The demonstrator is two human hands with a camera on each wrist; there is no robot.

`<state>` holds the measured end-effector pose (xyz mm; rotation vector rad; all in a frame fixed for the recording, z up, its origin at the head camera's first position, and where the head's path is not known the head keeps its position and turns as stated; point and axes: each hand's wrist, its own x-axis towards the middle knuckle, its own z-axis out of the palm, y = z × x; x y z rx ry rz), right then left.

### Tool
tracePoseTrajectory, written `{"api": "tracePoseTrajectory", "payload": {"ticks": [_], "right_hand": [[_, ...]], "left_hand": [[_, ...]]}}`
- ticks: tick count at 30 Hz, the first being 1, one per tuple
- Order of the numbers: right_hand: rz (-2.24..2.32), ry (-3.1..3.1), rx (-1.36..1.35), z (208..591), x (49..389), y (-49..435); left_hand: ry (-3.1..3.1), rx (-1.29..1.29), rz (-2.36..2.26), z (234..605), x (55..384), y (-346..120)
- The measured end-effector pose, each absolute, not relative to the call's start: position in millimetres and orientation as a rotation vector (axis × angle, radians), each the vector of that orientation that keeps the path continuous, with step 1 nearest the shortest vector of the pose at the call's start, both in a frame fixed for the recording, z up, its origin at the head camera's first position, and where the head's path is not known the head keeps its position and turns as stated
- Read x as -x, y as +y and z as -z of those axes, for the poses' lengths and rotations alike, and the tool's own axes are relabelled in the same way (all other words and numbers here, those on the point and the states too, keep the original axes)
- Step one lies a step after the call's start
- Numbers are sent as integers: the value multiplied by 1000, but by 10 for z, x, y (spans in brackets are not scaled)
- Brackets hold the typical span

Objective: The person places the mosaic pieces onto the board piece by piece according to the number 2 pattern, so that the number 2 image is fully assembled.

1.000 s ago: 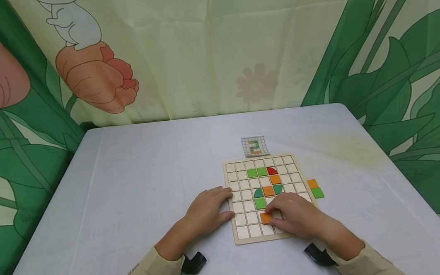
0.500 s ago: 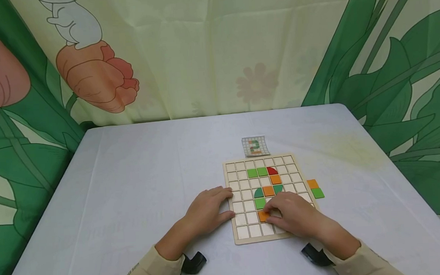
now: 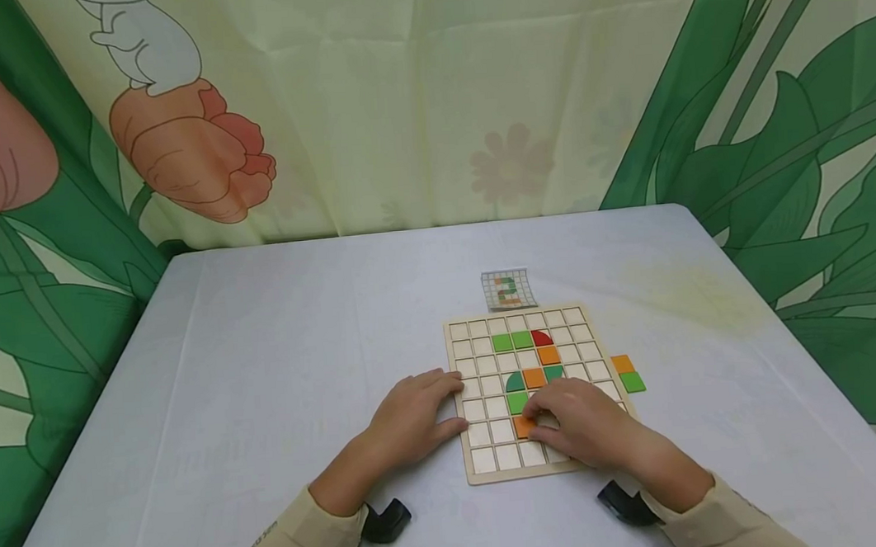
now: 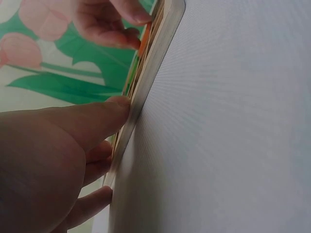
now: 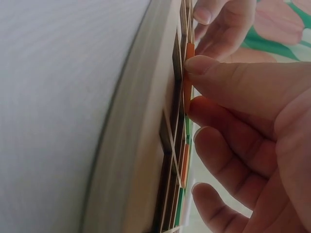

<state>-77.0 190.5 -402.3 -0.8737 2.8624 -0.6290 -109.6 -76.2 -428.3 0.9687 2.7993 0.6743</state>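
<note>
A wooden grid board (image 3: 482, 461) lies on the table. My right hand (image 3: 583, 419) is over its lower right part, pinching a square orange tile (image 3: 522, 427) by its edges between thumb and forefinger. This tile sits at a cell directly below a light green square tile (image 3: 517, 403). In the right wrist view the thumb (image 5: 214, 70) presses the tile's near side. My left hand (image 3: 416, 415) rests at the board's left edge, with fingers extended and fingertips on the rim. Higher on the board are green tiles, a red quarter-round tile (image 3: 541, 337) and orange squares (image 3: 549, 355).
A small printed card (image 3: 509, 289) with a coloured grid pattern lies just beyond the board. To the board's right are a loose orange tile (image 3: 622, 365) and a loose green tile (image 3: 633, 381). A patterned curtain (image 3: 370, 103) hangs behind the white-covered table (image 3: 300, 338).
My right hand has shifted slightly left with the orange tile, which now lies squarer in line with the green tile above it. The left hand stays put.
</note>
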Motion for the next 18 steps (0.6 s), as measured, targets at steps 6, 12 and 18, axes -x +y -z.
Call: {"api": "tracePoseTrajectory", "payload": {"ticks": [6, 12, 18], "right_hand": [[625, 2866, 840, 4016, 768, 1895], [621, 2881, 818, 4023, 767, 1899], [637, 2892, 828, 4032, 768, 1913]], "left_hand": [[2795, -968, -674, 4279, 1095, -759], [2796, -965, -672, 4275, 1093, -757], [2799, -957, -678, 4287, 1102, -754]]}}
